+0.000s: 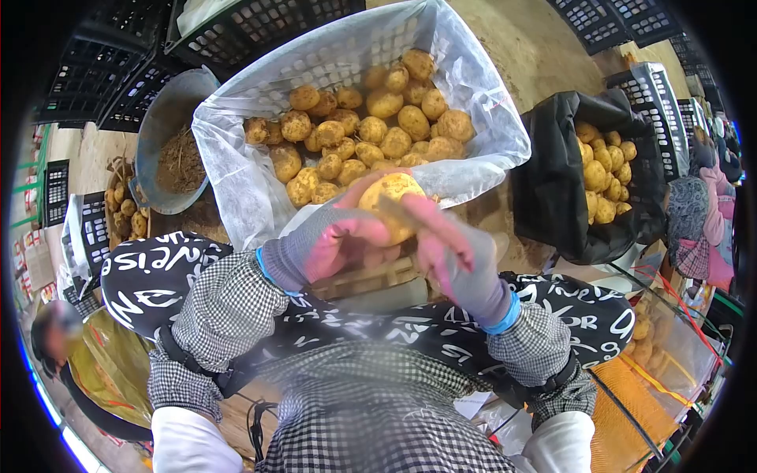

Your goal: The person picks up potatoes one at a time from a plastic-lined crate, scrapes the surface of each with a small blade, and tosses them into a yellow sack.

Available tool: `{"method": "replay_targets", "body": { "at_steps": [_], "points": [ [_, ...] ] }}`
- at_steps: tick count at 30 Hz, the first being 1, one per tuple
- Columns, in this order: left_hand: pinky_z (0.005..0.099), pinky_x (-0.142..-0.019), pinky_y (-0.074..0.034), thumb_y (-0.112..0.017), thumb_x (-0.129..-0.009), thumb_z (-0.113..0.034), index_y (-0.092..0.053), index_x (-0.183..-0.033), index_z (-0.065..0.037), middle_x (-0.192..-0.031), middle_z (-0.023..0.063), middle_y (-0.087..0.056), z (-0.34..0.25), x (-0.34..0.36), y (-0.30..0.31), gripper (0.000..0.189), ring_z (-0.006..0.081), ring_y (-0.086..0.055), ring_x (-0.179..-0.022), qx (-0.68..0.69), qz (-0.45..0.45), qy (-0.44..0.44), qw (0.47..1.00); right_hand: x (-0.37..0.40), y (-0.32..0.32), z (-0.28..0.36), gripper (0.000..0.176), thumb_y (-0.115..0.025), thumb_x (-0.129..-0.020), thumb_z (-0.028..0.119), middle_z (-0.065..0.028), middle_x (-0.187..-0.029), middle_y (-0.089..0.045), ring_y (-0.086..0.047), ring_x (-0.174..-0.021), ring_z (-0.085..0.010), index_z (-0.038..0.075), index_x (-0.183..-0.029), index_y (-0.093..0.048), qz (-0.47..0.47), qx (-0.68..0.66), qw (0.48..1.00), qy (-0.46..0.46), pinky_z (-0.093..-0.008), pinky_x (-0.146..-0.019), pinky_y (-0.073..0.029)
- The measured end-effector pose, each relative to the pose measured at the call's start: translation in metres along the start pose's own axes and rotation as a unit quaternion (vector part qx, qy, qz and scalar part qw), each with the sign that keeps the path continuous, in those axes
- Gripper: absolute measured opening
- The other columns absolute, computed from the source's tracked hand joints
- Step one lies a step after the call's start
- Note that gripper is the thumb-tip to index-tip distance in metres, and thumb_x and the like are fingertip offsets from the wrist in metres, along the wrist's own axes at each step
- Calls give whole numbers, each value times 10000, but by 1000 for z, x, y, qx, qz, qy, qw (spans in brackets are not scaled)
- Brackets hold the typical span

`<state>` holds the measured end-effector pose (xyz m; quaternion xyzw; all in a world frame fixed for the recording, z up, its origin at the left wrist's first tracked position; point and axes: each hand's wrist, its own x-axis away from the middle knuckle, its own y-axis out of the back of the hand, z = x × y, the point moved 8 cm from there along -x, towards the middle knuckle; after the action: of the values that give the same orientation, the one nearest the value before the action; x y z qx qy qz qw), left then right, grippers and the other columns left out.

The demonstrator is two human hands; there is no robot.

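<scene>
My left hand (339, 239), in a grey and pink work glove, is closed around a large yellow potato (392, 193) just above the near rim of the lined crate. My right hand (465, 260), gloved alike, is closed at the potato's right side. A small dark blade (391, 208) sticks out from its fingers against the potato's skin. Motion smears these fingers, and the tool's handle is hidden. Beyond both hands, many soil-marked potatoes (382, 104) lie in a crate lined with white fabric (477, 94).
On the right stands a black-lined crate (544, 150) of cleaner-looking potatoes (605, 169). A grey bucket (158, 126) with soil in it is at the left, beside a basket of potatoes (126, 209). Black crates (260, 31) stand behind. Other people (698, 213) are at the far right.
</scene>
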<state>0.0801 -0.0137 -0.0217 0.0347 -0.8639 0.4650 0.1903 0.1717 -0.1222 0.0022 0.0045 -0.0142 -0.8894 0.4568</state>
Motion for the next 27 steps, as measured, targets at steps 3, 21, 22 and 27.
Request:
{"method": "replay_targets", "body": {
  "at_steps": [3, 21, 22, 27],
  "points": [
    [310, -926, -470, -614, -935, -245, -250, -1518, -139, -1201, 50, -538, -2, 1, -4, 695, 136, -558, -977, -46, 5, 27, 999, -3, 10, -6, 431, -483, -1001, 98, 22, -691, -490, -417, -551, -29, -40, -1408, -451, -24, -45, 995, -85, -181, -478, -311],
    [392, -1102, -355, -838, -705, -226, -442, -1428, -94, -1368, 148, -469, -35, 0, -14, 834, 302, -470, -1277, -526, -117, -266, 799, -8, -13, 2, 936, -758, -834, 363, -90, -1423, -433, -462, -1293, -191, 9, -1518, -225, 72, -263, 949, -159, -333, -1052, -417],
    [391, -1099, -357, -840, -704, -227, -437, -1432, -94, -1365, 143, -477, -34, -1, -13, 842, 299, -474, -1271, -509, -109, -259, 813, -8, -13, 2, 839, -699, -873, 286, -95, -1416, -439, -468, -1285, -193, 6, -1514, -235, 83, -266, 946, -164, -339, -1054, -417],
    [390, -1086, -370, -844, -701, -232, -452, -1420, -88, -1357, 129, -493, -41, 7, -23, 831, 285, -483, -1258, -566, -110, -251, 778, -7, -12, -17, 624, -547, -973, 160, -110, -1417, -443, -466, -1292, -205, 15, -1509, -263, 56, -441, 883, -150, -351, -1070, -402]
  ]
}}
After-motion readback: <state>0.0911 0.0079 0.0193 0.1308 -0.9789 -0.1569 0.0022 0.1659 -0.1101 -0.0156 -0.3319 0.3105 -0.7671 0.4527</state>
